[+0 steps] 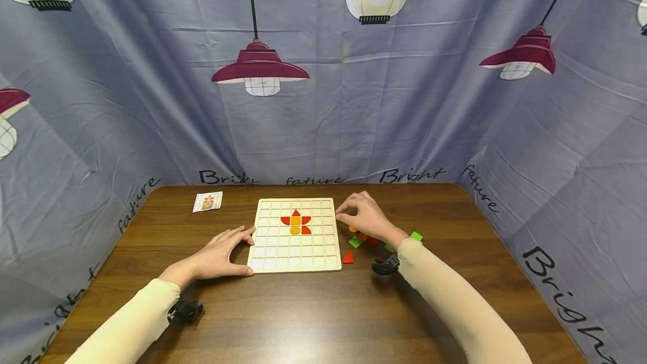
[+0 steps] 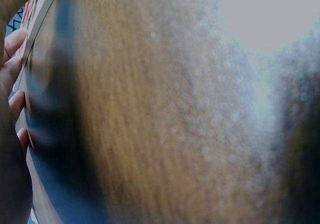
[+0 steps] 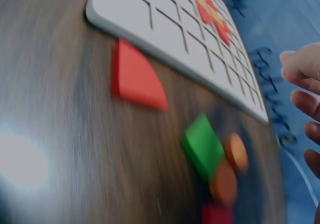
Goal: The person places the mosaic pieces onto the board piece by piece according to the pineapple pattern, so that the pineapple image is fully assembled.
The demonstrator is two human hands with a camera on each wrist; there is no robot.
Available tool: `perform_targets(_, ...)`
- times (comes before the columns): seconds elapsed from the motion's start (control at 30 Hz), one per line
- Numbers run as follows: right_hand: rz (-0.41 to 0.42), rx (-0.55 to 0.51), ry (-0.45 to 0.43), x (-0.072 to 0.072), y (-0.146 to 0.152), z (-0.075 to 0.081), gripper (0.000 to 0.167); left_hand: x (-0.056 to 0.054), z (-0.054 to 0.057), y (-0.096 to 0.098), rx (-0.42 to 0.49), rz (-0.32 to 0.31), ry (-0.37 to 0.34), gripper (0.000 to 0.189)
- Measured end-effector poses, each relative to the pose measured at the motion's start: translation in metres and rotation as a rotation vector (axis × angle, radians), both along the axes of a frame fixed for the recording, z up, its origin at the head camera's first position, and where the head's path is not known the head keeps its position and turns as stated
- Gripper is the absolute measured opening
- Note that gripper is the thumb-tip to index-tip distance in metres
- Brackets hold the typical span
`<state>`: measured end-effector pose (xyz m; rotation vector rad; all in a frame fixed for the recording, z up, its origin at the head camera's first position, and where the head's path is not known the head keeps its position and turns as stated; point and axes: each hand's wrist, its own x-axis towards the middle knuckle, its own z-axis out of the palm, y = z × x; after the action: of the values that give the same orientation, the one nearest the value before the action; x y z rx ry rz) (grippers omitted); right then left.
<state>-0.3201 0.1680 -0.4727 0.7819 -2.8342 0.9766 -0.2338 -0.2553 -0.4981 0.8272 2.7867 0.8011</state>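
Note:
A pale gridded board (image 1: 273,257) lies flat on the table. On it, several red pieces (image 1: 306,231) surround an orange square (image 1: 295,221) and an orange disc (image 1: 295,230). My left hand (image 1: 217,254) rests at the board's left side, its thumb by the near corner and fingers spread along the edge; the left wrist view catches those fingertips (image 2: 18,102) against the rim. Just beyond the board's right edge hovers my right hand (image 1: 366,217), thumb and index fingertips close together. In the right wrist view its fingers (image 3: 305,104) curl loosely, and no piece shows between them.
Beside the board's right edge lies a red quarter-circle piece (image 3: 137,79). Behind it are a green piece (image 3: 202,144), orange discs (image 3: 223,183) and other red and green pieces, partly under my right forearm. A small pattern card (image 1: 208,201) sits at the back left. Printed curtains (image 1: 323,128) enclose the table.

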Motion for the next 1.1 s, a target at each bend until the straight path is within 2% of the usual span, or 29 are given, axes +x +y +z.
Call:
perform_targets(0.17,-0.053,-0.022,0.004,0.004,0.038,0.003,0.020,-0.001,-0.001,-0.001,-0.005,0.003,0.003,0.058)
perform_targets(0.4,-0.100,0.006,-0.007,0.013,0.075,-0.004,0.023,0.000,-0.001,-0.002,0.005,0.003,0.019,0.058)
perform_targets(0.7,-0.076,0.058,-0.049,0.025,0.091,-0.021,0.024,0.001,-0.003,0.000,0.003,0.003,0.032,0.058)
perform_targets(1.1,-0.006,0.140,0.005,0.037,0.093,-0.025,0.025,0.000,-0.002,0.001,0.005,-0.007,0.035,0.058)
